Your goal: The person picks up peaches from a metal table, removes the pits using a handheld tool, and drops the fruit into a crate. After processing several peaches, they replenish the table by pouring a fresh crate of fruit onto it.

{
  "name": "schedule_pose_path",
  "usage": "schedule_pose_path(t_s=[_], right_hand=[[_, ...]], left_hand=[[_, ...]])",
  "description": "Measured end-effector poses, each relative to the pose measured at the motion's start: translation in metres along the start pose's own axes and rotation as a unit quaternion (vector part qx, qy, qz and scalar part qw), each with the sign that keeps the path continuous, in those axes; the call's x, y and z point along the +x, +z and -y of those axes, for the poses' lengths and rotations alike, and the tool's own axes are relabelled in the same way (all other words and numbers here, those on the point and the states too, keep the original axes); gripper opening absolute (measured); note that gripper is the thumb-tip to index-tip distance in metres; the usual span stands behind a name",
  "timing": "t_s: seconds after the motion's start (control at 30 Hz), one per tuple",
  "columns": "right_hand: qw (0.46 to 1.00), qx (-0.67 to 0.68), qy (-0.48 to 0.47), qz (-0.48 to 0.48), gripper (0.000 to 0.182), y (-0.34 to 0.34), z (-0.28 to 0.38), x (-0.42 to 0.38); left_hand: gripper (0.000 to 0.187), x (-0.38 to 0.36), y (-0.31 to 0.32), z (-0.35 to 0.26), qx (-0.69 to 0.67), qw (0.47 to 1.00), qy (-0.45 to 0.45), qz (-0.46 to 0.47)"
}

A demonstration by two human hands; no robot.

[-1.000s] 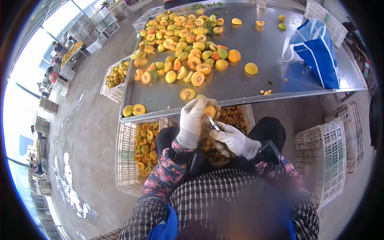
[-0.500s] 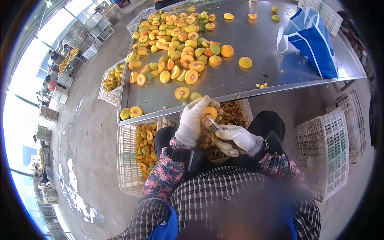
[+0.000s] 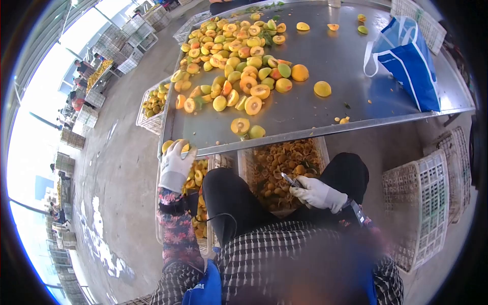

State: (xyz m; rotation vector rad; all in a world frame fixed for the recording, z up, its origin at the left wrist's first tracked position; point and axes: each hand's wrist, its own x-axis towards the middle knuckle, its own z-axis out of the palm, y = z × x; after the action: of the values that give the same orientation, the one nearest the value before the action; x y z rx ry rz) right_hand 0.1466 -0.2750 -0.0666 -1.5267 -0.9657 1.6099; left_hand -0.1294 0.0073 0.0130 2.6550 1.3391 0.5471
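My gloved left hand reaches to the near left corner of the metal table, its fingers over the fruit halves there. Whether it grips one is hidden. My gloved right hand is closed around a small metal tool, its tip pointing up and left, above a crate of pits and scraps between my knees. A large pile of halved yellow-orange fruit covers the table's left part. Two pieces, one a cut half, lie near the front edge.
Below my left hand stands a crate of fruit halves. Another fruit crate is left of the table. A blue and white bag stands on the table's right side. White crates stand at right. People are at a far table.
My left hand has moved left from the centre to the table corner. The fruit piece no longer shows at the tool. My right hand has moved slightly right and down with the tool.
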Motion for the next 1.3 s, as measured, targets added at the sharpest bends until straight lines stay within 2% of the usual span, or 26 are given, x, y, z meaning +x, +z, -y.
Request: schedule_pose_path(t_s=[0.07, 0.13, 0.2, 0.27, 0.37, 0.4, 0.5, 0.6, 0.63, 0.67, 0.7, 0.73, 0.77, 0.83, 0.93, 0.97, 1.03, 1.07, 1.17, 1.3], right_hand=[[1.000, -0.013, -0.004, 0.002, 0.024, 0.003, -0.002, 0.005], [1.000, -0.022, 0.000, 0.001, 0.019, 0.006, 0.002, 0.008], [0.999, -0.035, 0.012, -0.011, 0.024, 0.006, -0.003, 0.011], [0.999, -0.034, 0.015, -0.017, 0.026, 0.006, -0.005, 0.010], [1.000, -0.011, 0.013, -0.018, 0.026, 0.006, -0.003, 0.006], [1.000, -0.006, 0.018, -0.019, 0.026, 0.006, -0.002, 0.005], [0.999, -0.013, 0.022, -0.030, 0.025, 0.006, 0.002, 0.003], [0.999, -0.011, 0.022, -0.035, 0.027, 0.006, 0.000, 0.007], [0.999, -0.008, 0.023, -0.034, 0.027, 0.006, -0.001, 0.008], [0.999, -0.014, 0.014, -0.040, 0.028, 0.006, 0.002, 0.009], [0.999, -0.021, 0.004, -0.046, 0.029, 0.006, 0.007, 0.008], [0.998, -0.028, -0.006, -0.051, 0.030, 0.006, 0.012, 0.009], [0.995, -0.046, -0.050, -0.070, 0.026, 0.007, 0.016, 0.012], [0.982, -0.080, -0.135, -0.102, 0.019, 0.010, 0.026, 0.018], [0.913, -0.189, -0.308, -0.190, 0.020, 0.018, 0.071, 0.016], [0.874, -0.223, -0.370, -0.221, 0.021, 0.021, 0.083, 0.017], [0.875, -0.211, -0.369, -0.231, 0.022, 0.028, 0.100, 0.022], [0.875, -0.205, -0.369, -0.236, 0.022, 0.032, 0.105, 0.024], [0.834, -0.271, -0.386, -0.286, 0.022, 0.041, 0.104, 0.034], [0.839, -0.278, -0.346, -0.314, 0.025, 0.054, 0.100, 0.037]], left_hand=[[0.042, 0.021, 0.013, -0.015, -0.099, 0.995, -0.006, 0.030], [0.041, 0.046, 0.038, -0.043, -0.112, 0.990, 0.073, 0.039], [0.040, 0.065, 0.066, -0.078, -0.104, 0.980, 0.161, 0.048], [0.043, 0.086, 0.089, -0.100, -0.067, 0.957, 0.218, 0.177], [0.055, 0.095, 0.109, -0.118, 0.074, 0.934, 0.233, 0.263], [0.063, 0.098, 0.108, -0.123, 0.085, 0.932, 0.222, 0.275], [0.067, 0.102, 0.112, -0.122, 0.106, 0.930, 0.186, 0.299], [0.059, 0.099, 0.105, -0.108, 0.016, 0.943, 0.187, 0.275], [0.055, 0.098, 0.109, -0.101, -0.141, 0.946, 0.120, 0.268], [0.051, 0.098, 0.118, -0.091, -0.295, 0.921, 0.049, 0.251], [0.048, 0.098, 0.120, -0.083, -0.440, 0.869, -0.021, 0.225], [0.044, 0.093, 0.101, -0.082, -0.599, 0.774, -0.034, 0.204], [0.048, 0.082, 0.087, -0.083, -0.800, 0.550, -0.096, 0.217], [0.050, 0.055, 0.050, -0.105, -0.892, 0.387, -0.111, 0.206], [0.047, 0.028, 0.034, -0.123, -0.918, 0.323, -0.124, 0.196], [0.046, 0.024, 0.034, -0.129, -0.913, 0.340, -0.149, 0.167], [0.048, 0.016, 0.034, -0.142, -0.899, 0.373, -0.200, 0.111], [0.054, 0.009, 0.034, -0.147, -0.887, 0.408, -0.191, 0.098], [0.050, 0.003, 0.045, -0.152, -0.882, 0.434, -0.164, 0.080], [0.044, -0.009, 0.045, -0.161, -0.842, 0.520, -0.140, 0.032]])
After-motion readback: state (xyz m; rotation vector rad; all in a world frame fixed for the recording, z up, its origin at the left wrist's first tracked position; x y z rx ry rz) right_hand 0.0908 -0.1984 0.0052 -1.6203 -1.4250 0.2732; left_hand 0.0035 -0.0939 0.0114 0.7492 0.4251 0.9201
